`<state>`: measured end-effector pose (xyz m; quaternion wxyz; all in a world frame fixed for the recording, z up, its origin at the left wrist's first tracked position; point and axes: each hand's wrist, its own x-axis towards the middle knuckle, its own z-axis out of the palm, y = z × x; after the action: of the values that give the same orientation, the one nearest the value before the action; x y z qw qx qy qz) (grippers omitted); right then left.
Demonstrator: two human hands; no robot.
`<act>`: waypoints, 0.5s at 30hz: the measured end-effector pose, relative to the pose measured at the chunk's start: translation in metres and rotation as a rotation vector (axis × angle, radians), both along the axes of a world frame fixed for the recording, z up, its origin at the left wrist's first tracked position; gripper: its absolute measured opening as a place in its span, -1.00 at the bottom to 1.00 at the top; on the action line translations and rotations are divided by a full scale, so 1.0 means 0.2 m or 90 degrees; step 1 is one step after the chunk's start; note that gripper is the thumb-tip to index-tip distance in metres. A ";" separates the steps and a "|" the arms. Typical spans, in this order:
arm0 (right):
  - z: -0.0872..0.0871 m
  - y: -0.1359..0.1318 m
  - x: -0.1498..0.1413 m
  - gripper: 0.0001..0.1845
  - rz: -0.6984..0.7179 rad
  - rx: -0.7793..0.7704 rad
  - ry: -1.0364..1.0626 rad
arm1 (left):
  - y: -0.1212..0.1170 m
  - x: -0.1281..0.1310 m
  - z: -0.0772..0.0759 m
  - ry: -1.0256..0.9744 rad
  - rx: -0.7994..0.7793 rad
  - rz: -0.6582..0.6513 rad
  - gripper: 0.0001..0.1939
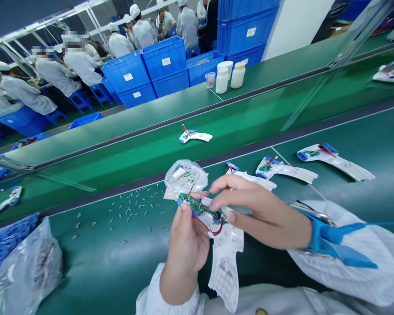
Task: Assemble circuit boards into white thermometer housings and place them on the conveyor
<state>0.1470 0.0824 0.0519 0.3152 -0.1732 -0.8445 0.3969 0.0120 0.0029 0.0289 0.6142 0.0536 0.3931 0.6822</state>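
Note:
My left hand (187,240) grips a white plastic housing half (226,262), its thumb pressing near the end of a green circuit board (192,202). The housing's ribbed handle hangs down toward my lap. A red wire (219,228) loops out beside the board. My right hand (252,208) reaches over from the right, fingers bent, with thumb and middle finger about the board's inner end; the exact contact is partly hidden. A blue wrist strap (335,240) circles the right wrist. Just beyond my hands lies a clear bag (186,177) of small parts.
Small metal parts (136,205) are scattered on the green table (118,271). More housings (338,162) lie at right, and one housing (197,136) sits on the green conveyor belt (144,146). Bags (36,267) stand at left. White jars (222,81) and blue crates (166,61) are beyond.

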 end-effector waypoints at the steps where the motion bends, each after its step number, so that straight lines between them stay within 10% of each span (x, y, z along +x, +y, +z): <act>1: 0.01 0.00 0.00 -0.79 0.051 0.051 0.008 | 0.00 0.00 0.00 0.011 0.004 0.003 -0.61; 7: 0.05 0.00 -0.02 -0.74 0.186 0.104 -0.066 | -0.01 0.01 0.00 0.089 -0.023 -0.015 -0.57; 15: 0.05 0.01 -0.02 -0.68 0.091 -0.163 0.102 | 0.01 -0.06 -0.03 0.513 0.025 0.054 -0.63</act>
<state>0.1433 0.0840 0.0623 0.3278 -0.1192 -0.7691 0.5355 0.0008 0.0057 0.0229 0.3809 0.3122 0.5912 0.6387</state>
